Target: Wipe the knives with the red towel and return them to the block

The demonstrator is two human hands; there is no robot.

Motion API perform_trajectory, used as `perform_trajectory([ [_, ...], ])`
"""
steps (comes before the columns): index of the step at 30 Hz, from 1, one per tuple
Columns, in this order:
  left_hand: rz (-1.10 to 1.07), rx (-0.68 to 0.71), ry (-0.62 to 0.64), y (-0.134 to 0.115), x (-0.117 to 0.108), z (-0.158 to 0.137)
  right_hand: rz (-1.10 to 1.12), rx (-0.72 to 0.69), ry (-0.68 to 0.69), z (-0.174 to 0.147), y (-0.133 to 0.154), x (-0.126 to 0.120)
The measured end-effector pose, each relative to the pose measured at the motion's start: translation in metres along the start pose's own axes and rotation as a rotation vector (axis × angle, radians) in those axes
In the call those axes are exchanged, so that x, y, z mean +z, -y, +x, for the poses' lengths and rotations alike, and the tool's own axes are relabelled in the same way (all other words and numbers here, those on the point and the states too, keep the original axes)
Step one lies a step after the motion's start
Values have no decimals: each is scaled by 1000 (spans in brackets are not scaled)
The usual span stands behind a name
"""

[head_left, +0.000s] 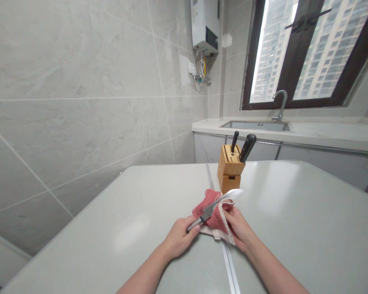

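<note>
The kitchen knife (213,206) lies aslant just ahead of the left hand (180,234), which grips its handle, blade across a red towel (217,218) and tip reaching out past the cloth, beyond the right hand (239,226). The right hand grasps the towel's near side, where its pale border folds over; whether the cloth touches the surface below cannot be told. The white table (135,204) spreads broadly to the left of the left hand and to the right of the right hand, its far edge well ahead of both and its left edge slanting away. Just ahead of the hands, well inside that far edge, the wooden knife block (230,168) stands upright, holding a small black-handled knife (234,141) and a larger one (247,148) to its right. Farther ahead, to the right, a sink (256,125) is set into the counter (328,130) beneath a window.
</note>
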State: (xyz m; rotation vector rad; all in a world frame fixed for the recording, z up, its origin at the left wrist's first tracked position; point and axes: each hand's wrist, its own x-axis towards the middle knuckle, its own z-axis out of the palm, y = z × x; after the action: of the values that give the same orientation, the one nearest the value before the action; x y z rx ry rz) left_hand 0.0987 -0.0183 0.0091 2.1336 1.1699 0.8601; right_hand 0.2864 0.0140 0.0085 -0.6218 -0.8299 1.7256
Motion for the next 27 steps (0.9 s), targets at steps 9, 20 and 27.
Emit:
perform_trajectory([
  [9, 24, 2, 23, 0, 0, -1, 0, -4, -16, 1, -2, -3],
  [20, 6, 25, 10, -1, -1, 0, -40, -3, -36, 2, -1, -4],
  [27, 18, 19, 2, 1, 0, -1, -13, -11, -25, 2, -3, -5],
])
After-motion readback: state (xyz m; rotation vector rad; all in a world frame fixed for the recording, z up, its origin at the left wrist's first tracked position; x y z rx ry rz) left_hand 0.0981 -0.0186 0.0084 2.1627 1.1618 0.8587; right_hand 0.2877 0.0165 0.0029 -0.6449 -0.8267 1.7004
